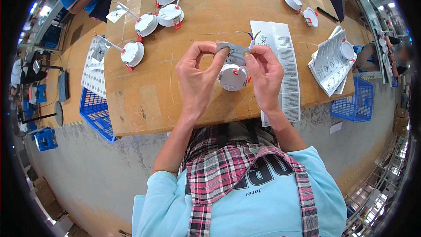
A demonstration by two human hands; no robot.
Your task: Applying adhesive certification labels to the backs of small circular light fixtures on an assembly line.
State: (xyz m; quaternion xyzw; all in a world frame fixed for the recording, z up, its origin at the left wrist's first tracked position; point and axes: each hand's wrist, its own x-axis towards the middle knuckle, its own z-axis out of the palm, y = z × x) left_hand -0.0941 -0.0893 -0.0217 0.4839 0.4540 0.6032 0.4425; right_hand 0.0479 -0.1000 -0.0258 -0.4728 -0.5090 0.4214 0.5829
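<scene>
- Centrally, above the wooden worktop (144, 101): a small grey driver box (234, 52), pinched between left hand (198, 77) and right hand (264, 75) — fingertips clamped on either end.
- Just below the box, between both palms: a round white downlight (232, 78) with red spring clips.
- Sticking up from the box's right end: short blue and brown wire tips (253, 37).
- Under the right wrist: a printed paper leaflet (285, 61).
- Further left: a row of finished white lamps (145, 24).
</scene>
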